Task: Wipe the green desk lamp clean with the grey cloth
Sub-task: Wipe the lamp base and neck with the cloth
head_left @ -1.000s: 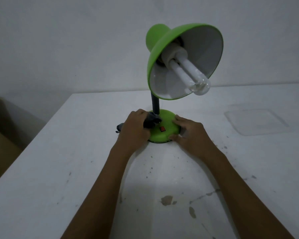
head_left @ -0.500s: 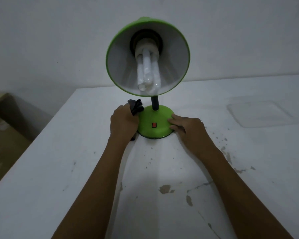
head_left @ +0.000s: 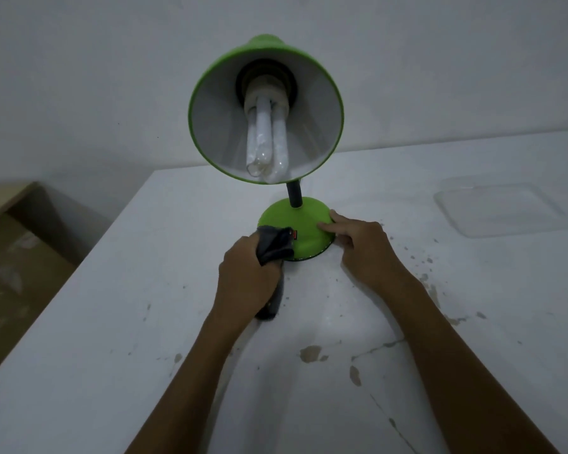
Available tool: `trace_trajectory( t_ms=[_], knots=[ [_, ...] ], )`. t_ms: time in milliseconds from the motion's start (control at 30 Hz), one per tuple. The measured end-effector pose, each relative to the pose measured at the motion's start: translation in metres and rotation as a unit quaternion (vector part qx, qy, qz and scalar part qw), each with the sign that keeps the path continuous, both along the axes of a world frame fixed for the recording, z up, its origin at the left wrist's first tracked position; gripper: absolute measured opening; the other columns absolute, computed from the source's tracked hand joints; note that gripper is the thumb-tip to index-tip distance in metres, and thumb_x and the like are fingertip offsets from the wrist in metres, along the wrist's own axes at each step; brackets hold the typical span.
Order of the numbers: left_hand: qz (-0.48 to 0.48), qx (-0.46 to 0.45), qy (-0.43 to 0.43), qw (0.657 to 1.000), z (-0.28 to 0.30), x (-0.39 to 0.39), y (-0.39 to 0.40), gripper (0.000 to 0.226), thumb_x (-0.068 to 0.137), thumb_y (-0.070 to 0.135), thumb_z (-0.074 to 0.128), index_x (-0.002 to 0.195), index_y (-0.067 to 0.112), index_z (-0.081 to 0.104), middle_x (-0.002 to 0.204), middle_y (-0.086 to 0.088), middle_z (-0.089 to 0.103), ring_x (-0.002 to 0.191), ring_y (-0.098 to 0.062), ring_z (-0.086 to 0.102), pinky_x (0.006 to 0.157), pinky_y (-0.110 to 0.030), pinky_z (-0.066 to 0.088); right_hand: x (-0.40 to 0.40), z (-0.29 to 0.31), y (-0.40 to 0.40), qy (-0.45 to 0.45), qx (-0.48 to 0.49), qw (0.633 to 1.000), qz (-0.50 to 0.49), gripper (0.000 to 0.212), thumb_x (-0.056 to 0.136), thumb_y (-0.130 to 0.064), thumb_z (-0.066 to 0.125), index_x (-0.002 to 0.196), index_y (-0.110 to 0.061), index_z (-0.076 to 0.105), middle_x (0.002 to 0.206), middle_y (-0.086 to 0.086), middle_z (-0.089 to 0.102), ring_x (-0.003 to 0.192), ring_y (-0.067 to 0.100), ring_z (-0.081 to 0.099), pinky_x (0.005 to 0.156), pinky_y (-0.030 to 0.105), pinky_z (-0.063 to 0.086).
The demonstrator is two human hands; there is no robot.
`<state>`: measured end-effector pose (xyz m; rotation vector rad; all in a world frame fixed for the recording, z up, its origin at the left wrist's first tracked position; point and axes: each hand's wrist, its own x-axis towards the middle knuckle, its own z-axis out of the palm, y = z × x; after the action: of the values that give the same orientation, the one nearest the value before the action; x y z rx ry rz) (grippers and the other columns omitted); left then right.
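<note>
The green desk lamp (head_left: 304,229) stands upright on the white table (head_left: 145,322), its shade tipped toward me so the white bulb shows inside. My left hand (head_left: 246,273) is closed around the bunched grey cloth (head_left: 274,245) and presses it against the front left of the round green base, partly covering the red switch. A tail of cloth hangs below that hand onto the table. My right hand (head_left: 363,245) rests on the right edge of the base, fingertips on the green surface.
A clear plastic tray (head_left: 499,208) lies flat at the back right of the table. Brown stains and cracks mark the tabletop near me. A cardboard box (head_left: 17,257) sits on the floor past the table's left edge. A wall stands close behind.
The lamp has turned so its shade faces me instead of pointing right. My left hand with the cloth moved from the back left of the base to its front left.
</note>
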<state>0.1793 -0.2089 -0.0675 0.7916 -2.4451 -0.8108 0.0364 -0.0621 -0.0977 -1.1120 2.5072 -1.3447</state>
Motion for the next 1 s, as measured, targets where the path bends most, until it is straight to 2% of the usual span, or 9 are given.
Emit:
trace_trajectory(
  t_ms=[67, 133, 300, 400, 500, 633, 767, 867, 1000],
  knots=[
    [0.008, 0.057, 0.023, 0.998, 0.009, 0.000, -0.004, 0.007, 0.089, 0.019, 0.066, 0.095, 0.018, 0.066, 0.087, -0.002, 0.067, 0.082, -0.023, 0.062, 0.070, -0.030, 0.045, 0.000, 0.000, 0.002, -0.008, -0.003, 1.000, -0.008, 0.065, 0.081, 0.027, 0.041, 0.126, -0.011, 0.067, 0.148, 0.012, 0.049, 0.135, 0.024, 0.050, 0.098, -0.001, 0.030],
    [0.055, 0.072, 0.060, 0.994, 0.017, -0.005, -0.016, 0.020, 0.089, 0.010, 0.063, 0.107, 0.018, 0.066, 0.096, -0.001, 0.065, 0.088, -0.020, 0.059, 0.076, -0.028, 0.041, 0.001, 0.002, 0.003, -0.034, -0.019, 0.999, -0.017, 0.065, 0.082, 0.027, 0.039, 0.125, -0.011, 0.068, 0.147, 0.010, 0.051, 0.136, 0.022, 0.050, 0.092, -0.011, 0.025],
    [0.053, 0.034, 0.025, 0.998, 0.012, -0.027, -0.033, 0.030, 0.087, 0.007, 0.055, 0.114, 0.017, 0.064, 0.100, -0.005, 0.066, 0.093, -0.025, 0.060, 0.075, -0.027, 0.038, 0.003, 0.010, 0.004, -0.108, -0.044, 0.993, -0.019, 0.064, 0.084, 0.020, 0.036, 0.128, -0.015, 0.066, 0.146, 0.000, 0.054, 0.130, 0.005, 0.049, 0.088, -0.014, 0.021],
    [0.082, 0.042, 0.013, 0.996, 0.002, -0.027, -0.027, 0.033, 0.083, 0.003, 0.051, 0.114, 0.012, 0.060, 0.102, -0.010, 0.065, 0.095, -0.030, 0.060, 0.074, -0.032, 0.039, 0.001, 0.010, 0.004, -0.156, -0.073, 0.985, -0.015, 0.056, 0.090, 0.013, 0.040, 0.127, -0.018, 0.067, 0.146, -0.004, 0.054, 0.119, -0.005, 0.048, 0.099, -0.006, 0.030],
    [0.099, 0.051, 0.018, 0.994, -0.003, -0.016, -0.014, 0.023, 0.090, 0.010, 0.054, 0.112, 0.009, 0.056, 0.097, -0.007, 0.063, 0.091, -0.030, 0.059, 0.076, -0.034, 0.042, -0.002, 0.010, 0.003, -0.186, -0.094, 0.978, -0.016, 0.042, 0.097, 0.000, 0.046, 0.123, -0.023, 0.070, 0.144, -0.008, 0.056, 0.124, -0.002, 0.050, 0.087, -0.007, 0.032],
    [0.048, 0.020, 0.034, 0.998, -0.009, -0.002, 0.001, 0.022, 0.090, 0.007, 0.057, 0.111, 0.009, 0.053, 0.095, -0.004, 0.059, 0.085, -0.023, 0.055, 0.072, -0.031, 0.039, 0.000, 0.012, 0.007, -0.205, -0.107, 0.973, 0.003, 0.040, 0.097, -0.008, 0.044, 0.120, -0.026, 0.071, 0.145, -0.011, 0.055, 0.116, -0.001, 0.056, 0.095, 0.010, 0.037],
    [-0.042, -0.060, 0.021, 0.997, -0.014, 0.006, 0.006, 0.026, 0.086, 0.000, 0.060, 0.110, 0.011, 0.057, 0.098, -0.002, 0.057, 0.082, -0.016, 0.051, 0.063, -0.015, 0.034, -0.001, 0.013, 0.007, -0.222, -0.127, 0.967, 0.007, 0.034, 0.094, -0.020, 0.048, 0.115, -0.024, 0.074, 0.143, -0.003, 0.058, 0.131, 0.010, 0.052, 0.116, 0.032, 0.036],
    [-0.123, -0.164, -0.009, 0.979, -0.008, 0.008, 0.007, 0.028, 0.077, 0.000, 0.061, 0.105, 0.005, 0.061, 0.093, -0.007, 0.054, 0.075, -0.028, 0.056, 0.062, -0.026, 0.039, -0.001, 0.014, 0.005, -0.197, -0.144, 0.970, 0.012, 0.042, 0.082, -0.028, 0.044, 0.106, -0.022, 0.078, 0.138, 0.002, 0.062, 0.130, 0.016, 0.054, 0.116, 0.043, 0.038],
    [-0.231, -0.291, -0.025, 0.928, 0.002, -0.005, 0.002, 0.043, 0.069, 0.002, 0.074, 0.112, 0.007, 0.070, 0.098, -0.014, 0.064, 0.075, -0.032, 0.062, 0.062, -0.038, 0.055, -0.006, 0.011, 0.002, -0.173, -0.155, 0.972, 0.030, 0.042, 0.081, -0.022, 0.043, 0.107, -0.015, 0.076, 0.124, 0.001, 0.068, 0.123, 0.017, 0.058, 0.113, 0.045, 0.041]
  ],
)
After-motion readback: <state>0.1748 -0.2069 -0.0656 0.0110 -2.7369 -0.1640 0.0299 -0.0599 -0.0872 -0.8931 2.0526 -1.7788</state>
